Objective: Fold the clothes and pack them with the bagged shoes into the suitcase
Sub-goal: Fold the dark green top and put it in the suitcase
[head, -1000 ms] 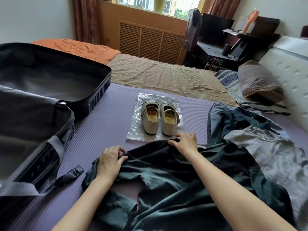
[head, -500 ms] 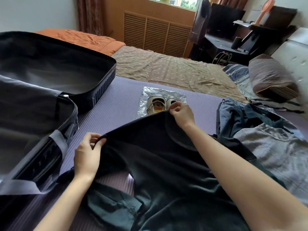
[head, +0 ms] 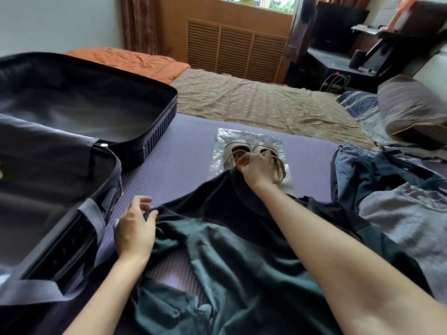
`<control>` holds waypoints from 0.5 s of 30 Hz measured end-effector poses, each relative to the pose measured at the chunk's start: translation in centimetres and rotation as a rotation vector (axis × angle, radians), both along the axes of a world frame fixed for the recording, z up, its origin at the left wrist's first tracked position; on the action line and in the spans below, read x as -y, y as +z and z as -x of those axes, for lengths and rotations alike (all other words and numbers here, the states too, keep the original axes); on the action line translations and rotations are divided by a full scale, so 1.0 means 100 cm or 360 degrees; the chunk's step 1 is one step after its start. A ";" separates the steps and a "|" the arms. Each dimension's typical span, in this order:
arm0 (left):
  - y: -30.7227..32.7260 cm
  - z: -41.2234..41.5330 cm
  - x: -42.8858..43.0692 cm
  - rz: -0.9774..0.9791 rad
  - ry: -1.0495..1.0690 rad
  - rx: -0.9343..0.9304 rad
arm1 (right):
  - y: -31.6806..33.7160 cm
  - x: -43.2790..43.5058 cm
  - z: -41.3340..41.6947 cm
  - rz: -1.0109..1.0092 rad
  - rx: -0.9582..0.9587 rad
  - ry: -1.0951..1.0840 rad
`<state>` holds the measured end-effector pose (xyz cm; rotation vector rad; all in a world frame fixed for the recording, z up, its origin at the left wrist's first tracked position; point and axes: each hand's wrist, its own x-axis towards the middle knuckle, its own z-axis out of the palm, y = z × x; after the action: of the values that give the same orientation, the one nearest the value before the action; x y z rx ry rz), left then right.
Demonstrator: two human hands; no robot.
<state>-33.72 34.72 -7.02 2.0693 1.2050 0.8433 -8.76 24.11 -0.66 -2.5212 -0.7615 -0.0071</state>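
A dark green garment (head: 242, 250) lies spread on the purple mat in front of me. My left hand (head: 135, 228) pinches its left edge beside the suitcase. Farther out, my right hand (head: 256, 168) grips the garment's far edge, just in front of the shoes. The pair of beige shoes (head: 238, 151) sits on top of a clear plastic bag (head: 227, 139); my right hand hides part of them. The black suitcase (head: 154, 131) lies open at the left, and both halves look empty. Blue jeans (head: 350, 165) and a grey garment (head: 406, 213) lie crumpled at the right.
The purple mat (head: 181, 160) covers the near part of the bed, with a brown sheet (head: 254, 102) beyond it. A pillow (head: 411, 110) lies far right. A suitcase strap (head: 92, 213) hangs over the near shell's rim. A desk and chair stand at the back.
Both hands took hold of the dark green garment's far edge, lifted it and drew it away from me. That edge now reaches the shoes and hides their near ends.
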 end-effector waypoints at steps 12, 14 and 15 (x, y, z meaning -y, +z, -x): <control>0.021 -0.028 0.037 -0.0335 -0.0560 -0.0068 | -0.002 0.120 -0.039 -0.0265 -0.0098 -0.0131; 0.021 -0.044 0.056 -0.0299 -0.0768 0.0002 | -0.008 0.156 -0.050 -0.0101 -0.0114 -0.0261; 0.019 -0.053 0.067 -0.0285 -0.0857 0.0016 | -0.011 0.171 -0.054 0.0002 -0.0152 -0.0313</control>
<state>-28.45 28.01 -5.09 2.3650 0.5275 0.7147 -3.31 6.98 -1.80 -2.5668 -0.4743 0.0465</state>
